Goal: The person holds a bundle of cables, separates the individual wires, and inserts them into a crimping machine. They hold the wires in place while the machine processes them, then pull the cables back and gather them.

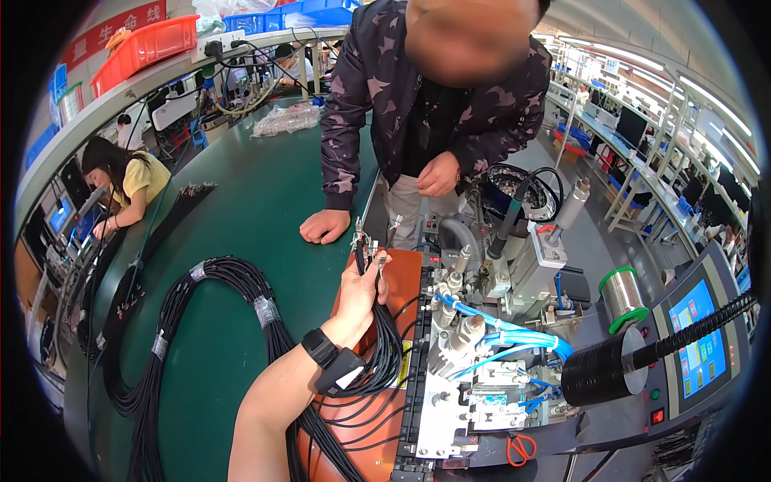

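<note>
My left hand [361, 291] is closed around a bunch of black cables [385, 341] just below their ends. Silvery metal connectors [368, 243] stick out beyond the fingers. Below the hand, the cables loop down over an orange-brown board [405, 277], and several single strands run right to the dark edge of a machine [450, 377]. A black band with a grey-white tag [325, 353] is strapped around my wrist. My right hand is not in view.
A long bundle of black cables [257, 301], tied with clear wrap, curves over the green table [225, 377]. Across from me a person leans a hand [325, 226] on it. Right are blue tubes [522, 337], a solder wire spool [623, 297], red scissors [520, 450] and a touchscreen [697, 337].
</note>
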`<action>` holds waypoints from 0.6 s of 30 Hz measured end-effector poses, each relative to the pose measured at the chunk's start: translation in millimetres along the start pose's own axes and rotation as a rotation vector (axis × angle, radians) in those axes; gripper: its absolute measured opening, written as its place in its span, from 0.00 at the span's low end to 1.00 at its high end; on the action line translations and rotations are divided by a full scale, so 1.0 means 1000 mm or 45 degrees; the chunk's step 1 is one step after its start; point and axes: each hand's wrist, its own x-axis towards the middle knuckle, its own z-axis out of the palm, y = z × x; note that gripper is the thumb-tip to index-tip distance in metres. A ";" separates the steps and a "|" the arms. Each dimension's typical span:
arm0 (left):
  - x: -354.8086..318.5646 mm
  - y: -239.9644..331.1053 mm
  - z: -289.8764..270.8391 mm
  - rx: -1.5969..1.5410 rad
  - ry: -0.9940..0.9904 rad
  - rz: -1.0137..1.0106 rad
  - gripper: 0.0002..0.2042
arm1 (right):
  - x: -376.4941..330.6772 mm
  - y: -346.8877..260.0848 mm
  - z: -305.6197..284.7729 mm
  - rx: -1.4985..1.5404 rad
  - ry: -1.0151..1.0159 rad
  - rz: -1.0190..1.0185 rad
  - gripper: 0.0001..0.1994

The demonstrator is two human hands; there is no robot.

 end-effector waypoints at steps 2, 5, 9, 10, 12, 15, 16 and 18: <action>0.001 0.000 0.000 0.008 0.000 -0.003 0.16 | 0.001 -0.001 0.000 -0.007 0.003 0.001 0.10; 0.002 -0.001 -0.001 0.008 -0.014 0.006 0.16 | 0.002 -0.001 0.001 -0.010 0.013 0.000 0.10; 0.003 0.002 0.001 0.020 -0.018 0.013 0.16 | 0.003 -0.001 0.002 -0.003 0.029 0.000 0.10; 0.003 0.002 0.002 0.026 -0.015 0.015 0.16 | 0.003 -0.002 0.001 0.002 0.028 0.000 0.10; 0.002 0.002 0.001 0.017 -0.013 0.014 0.16 | 0.003 -0.003 -0.001 0.006 0.030 -0.002 0.09; -0.003 0.000 0.005 0.001 -0.009 0.006 0.15 | 0.001 -0.006 -0.006 0.027 0.034 -0.003 0.09; -0.005 -0.001 0.008 0.012 0.000 0.003 0.15 | -0.001 -0.007 -0.009 0.023 0.037 0.000 0.09; -0.010 0.001 0.015 0.043 0.020 -0.006 0.14 | -0.005 -0.011 -0.014 0.020 0.031 0.013 0.09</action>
